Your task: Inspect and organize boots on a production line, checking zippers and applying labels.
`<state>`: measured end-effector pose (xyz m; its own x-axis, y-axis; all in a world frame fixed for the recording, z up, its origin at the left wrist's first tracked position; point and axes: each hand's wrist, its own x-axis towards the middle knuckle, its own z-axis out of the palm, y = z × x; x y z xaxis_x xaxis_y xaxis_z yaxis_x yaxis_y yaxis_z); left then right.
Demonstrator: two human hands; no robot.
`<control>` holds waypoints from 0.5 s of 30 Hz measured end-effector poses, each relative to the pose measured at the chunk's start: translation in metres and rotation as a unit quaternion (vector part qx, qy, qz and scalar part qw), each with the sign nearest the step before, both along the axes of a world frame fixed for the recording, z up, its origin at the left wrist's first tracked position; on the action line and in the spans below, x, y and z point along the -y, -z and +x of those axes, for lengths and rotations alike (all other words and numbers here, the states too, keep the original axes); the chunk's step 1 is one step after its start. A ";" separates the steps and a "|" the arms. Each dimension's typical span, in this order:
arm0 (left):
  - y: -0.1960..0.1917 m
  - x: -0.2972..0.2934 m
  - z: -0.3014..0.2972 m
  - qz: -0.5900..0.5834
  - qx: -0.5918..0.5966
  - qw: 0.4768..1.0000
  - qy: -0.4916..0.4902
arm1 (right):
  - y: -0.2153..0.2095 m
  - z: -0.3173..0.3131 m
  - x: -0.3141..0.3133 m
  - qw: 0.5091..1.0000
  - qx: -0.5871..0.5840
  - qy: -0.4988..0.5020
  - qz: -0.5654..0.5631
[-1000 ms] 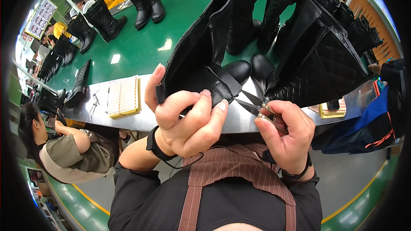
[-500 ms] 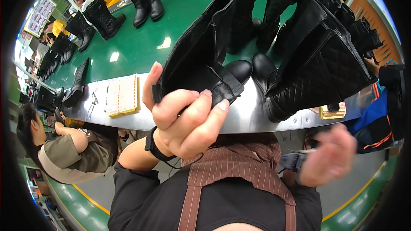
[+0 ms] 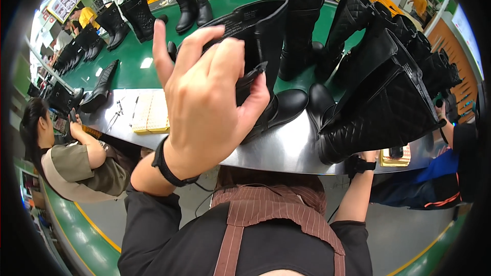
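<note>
My left hand (image 3: 204, 92) is raised close to the camera and grips a tall black boot (image 3: 263, 36) by its shaft, thumb pressed on the side near the zip. The boot's toe (image 3: 289, 107) points right, over the steel table (image 3: 286, 148). My right forearm reaches up to the table edge at the right, a black band on the wrist. My right hand (image 3: 369, 154) is mostly hidden beneath a black quilted boot (image 3: 388, 107) that stands on the table, so what it holds cannot be seen.
Many more black boots stand on the green conveyor (image 3: 138, 56) behind the table. A pale yellow pad (image 3: 151, 112) lies on the steel at the left, another (image 3: 396, 157) at the right. A seated co-worker (image 3: 66, 158) is at my left, another person (image 3: 434, 184) at my right.
My right hand left the boot, dropped to the right, then reached up to the table edge under the quilted boot. My left hand lifted and turned the boot closer to me.
</note>
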<state>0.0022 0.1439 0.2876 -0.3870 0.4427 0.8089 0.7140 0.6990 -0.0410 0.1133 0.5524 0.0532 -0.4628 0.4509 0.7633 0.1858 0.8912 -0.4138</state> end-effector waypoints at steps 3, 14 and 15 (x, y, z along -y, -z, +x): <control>-0.013 -0.003 -0.013 -0.047 -0.001 0.998 0.045 | -0.003 -0.006 0.023 0.996 -0.090 -0.021 -0.016; -0.007 -0.012 -0.051 -0.055 -0.079 0.992 0.077 | -0.107 0.029 0.164 0.912 -0.326 -0.245 -0.039; -0.004 -0.011 -0.051 -0.055 -0.081 0.992 0.077 | -0.114 0.014 0.191 0.904 -0.269 -0.314 -0.106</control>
<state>-0.0493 0.1550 0.2913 -0.1765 0.5757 0.7984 0.7892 0.5675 -0.2347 0.1273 0.3618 0.1669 -0.2656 0.3900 0.8817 -0.6084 0.6416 -0.4671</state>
